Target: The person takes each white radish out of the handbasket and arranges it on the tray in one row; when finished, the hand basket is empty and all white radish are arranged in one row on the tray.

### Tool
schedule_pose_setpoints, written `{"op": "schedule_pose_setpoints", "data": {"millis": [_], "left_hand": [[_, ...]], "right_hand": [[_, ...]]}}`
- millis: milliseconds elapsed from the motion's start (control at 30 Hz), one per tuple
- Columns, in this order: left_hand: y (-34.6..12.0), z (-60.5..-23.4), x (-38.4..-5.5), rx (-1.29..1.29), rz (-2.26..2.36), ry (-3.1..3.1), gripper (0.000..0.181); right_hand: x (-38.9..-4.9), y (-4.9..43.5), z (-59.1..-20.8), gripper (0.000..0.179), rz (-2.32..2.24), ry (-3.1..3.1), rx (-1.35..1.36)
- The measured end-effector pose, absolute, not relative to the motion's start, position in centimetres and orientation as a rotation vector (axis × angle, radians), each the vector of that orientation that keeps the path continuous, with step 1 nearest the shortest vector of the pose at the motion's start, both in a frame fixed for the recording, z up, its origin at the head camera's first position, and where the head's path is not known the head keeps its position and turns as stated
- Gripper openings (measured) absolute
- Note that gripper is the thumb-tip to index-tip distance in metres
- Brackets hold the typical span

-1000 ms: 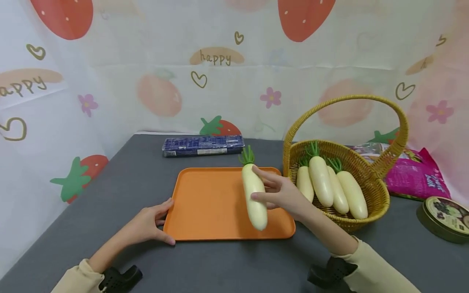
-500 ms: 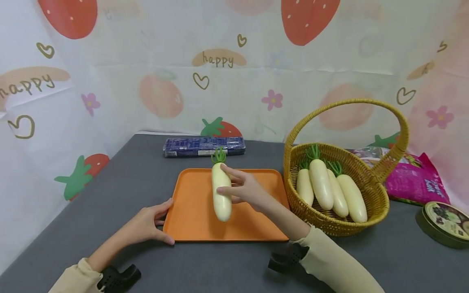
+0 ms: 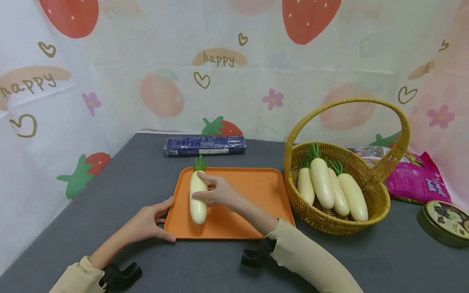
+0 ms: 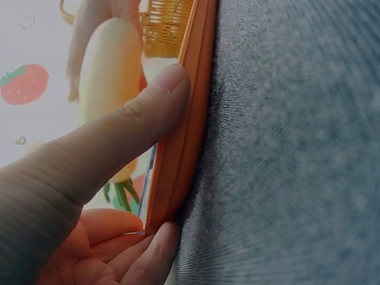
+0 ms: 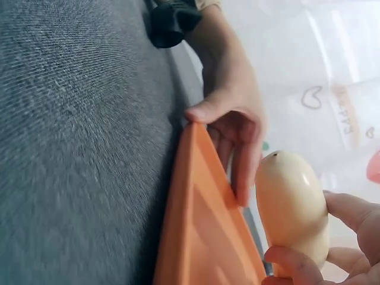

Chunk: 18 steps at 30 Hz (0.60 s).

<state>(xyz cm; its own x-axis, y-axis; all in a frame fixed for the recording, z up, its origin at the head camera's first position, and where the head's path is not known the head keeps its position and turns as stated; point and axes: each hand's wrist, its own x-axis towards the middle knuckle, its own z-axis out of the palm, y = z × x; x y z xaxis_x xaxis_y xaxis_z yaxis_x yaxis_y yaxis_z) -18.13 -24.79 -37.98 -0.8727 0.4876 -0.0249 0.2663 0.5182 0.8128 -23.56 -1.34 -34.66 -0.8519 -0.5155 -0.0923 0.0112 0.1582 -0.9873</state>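
Observation:
My right hand point(image 3: 219, 191) grips a white radish point(image 3: 198, 203) with a green leaf tuft, thumb and fingers around its side. The radish is over the left part of the orange tray point(image 3: 249, 203), tuft pointing to the back. In the right wrist view the radish point(image 5: 291, 205) looks raised off the tray. At the tray's front left corner, my left hand point(image 3: 150, 224) holds the rim, thumb on the front edge and fingers along the left side. The left wrist view has this thumb point(image 4: 169, 83) pressed against the tray's rim point(image 4: 184, 142).
Right of the tray stands a yellow wicker basket point(image 3: 382, 199) with a tall handle, holding several white radishes point(image 3: 322, 183). Behind the tray lies a blue wrapped package point(image 3: 205, 145). A pink bag point(image 3: 417, 179) and a round tin point(image 3: 445, 224) are at the far right.
My right hand has carried the radish leftward across the tray, from its right half to its left side, and lower in the last half second. My left hand has stayed at the corner.

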Motion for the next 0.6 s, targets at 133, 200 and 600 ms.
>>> {"op": "schedule_pose_setpoints", "data": {"millis": [133,200,600], "left_hand": [[-24.9,-38.1,-18.2,0.633,1.285,2.500,0.104],[-24.9,-38.0,-18.2,0.630,1.284,2.491,0.104],[-24.7,-37.9,-18.0,0.638,1.287,2.498,0.104]], "right_hand": [[-23.6,-2.6,-35.1,0.064,-1.647,2.146,-0.510],[-23.6,-3.0,-35.2,0.065,-1.591,2.214,-0.531],[-23.6,-4.5,-35.7,0.067,-1.301,2.485,-0.635]]}}
